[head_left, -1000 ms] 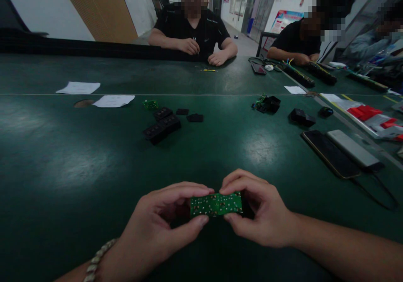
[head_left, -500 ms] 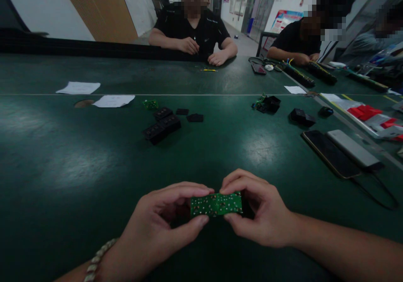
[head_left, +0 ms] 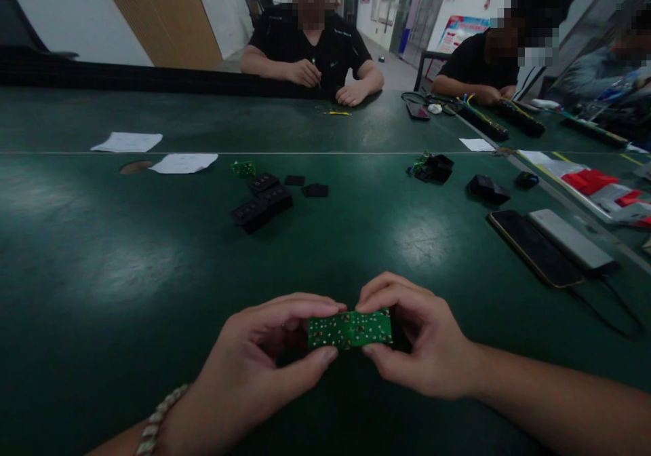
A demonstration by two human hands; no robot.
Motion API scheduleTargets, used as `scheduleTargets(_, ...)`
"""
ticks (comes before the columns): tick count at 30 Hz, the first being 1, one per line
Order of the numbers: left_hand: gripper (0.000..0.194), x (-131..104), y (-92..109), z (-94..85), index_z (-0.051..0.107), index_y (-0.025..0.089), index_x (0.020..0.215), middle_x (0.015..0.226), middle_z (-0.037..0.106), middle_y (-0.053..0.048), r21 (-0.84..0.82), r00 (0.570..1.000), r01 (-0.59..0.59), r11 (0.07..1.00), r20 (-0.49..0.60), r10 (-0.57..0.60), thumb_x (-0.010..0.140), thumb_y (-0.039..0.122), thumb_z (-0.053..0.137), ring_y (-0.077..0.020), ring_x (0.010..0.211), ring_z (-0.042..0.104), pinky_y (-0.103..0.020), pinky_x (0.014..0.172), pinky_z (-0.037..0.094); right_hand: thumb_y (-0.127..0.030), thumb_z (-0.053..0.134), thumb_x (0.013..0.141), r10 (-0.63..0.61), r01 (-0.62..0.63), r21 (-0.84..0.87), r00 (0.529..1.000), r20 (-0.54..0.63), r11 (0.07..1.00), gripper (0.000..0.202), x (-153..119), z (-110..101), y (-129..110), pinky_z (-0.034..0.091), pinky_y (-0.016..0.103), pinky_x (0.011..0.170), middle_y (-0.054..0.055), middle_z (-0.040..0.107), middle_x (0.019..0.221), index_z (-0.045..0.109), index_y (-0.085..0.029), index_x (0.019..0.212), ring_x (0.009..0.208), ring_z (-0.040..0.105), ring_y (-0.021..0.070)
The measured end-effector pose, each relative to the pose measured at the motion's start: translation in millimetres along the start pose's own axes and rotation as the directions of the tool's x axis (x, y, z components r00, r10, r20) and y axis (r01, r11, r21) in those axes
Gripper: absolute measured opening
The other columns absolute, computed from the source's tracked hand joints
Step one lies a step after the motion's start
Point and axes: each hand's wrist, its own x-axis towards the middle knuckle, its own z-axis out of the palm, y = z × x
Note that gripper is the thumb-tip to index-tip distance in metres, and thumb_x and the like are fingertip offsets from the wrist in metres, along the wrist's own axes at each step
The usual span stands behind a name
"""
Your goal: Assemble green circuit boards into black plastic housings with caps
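Observation:
A green circuit board (head_left: 350, 330) with small solder points is held level between my two hands, low in the middle of the view. My left hand (head_left: 269, 354) pinches its left part, thumb at the near edge and fingers at the far edge. On the right part, my right hand (head_left: 417, 337) grips the same two edges. Farther off to the left lie several black housings (head_left: 262, 205), with another green board (head_left: 243, 169) and thin black plates (head_left: 315, 190) beside them.
On the green table (head_left: 203, 266), a phone (head_left: 535, 249) and a grey power bank (head_left: 572, 239) with a cable lie right. Black parts (head_left: 487, 189) sit behind them. White papers (head_left: 184, 163) lie back left. A person (head_left: 311, 49) sits opposite; others sit right.

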Motion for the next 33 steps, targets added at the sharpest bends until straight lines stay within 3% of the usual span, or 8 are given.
scheduleTargets(33, 0.045, 0.9, 4.3, 1.2, 0.086, 0.031, 0.104, 0.106, 0.087, -0.002, -0.006, 1.000, 0.010, 1.000, 0.021, -0.010, 0.074, -0.001, 0.081, -0.0185, 0.092, 0.083, -0.019, 0.075, 0.067, -0.005, 0.077, 0.075, 0.010, -0.010, -0.003, 1.000, 0.011, 1.000, 0.042, -2.1, 0.0, -0.6, 0.056, 0.032, 0.071, 0.007, 0.068, 0.106, 0.072, -0.022, 0.113, 0.087, 0.069, 0.0190)
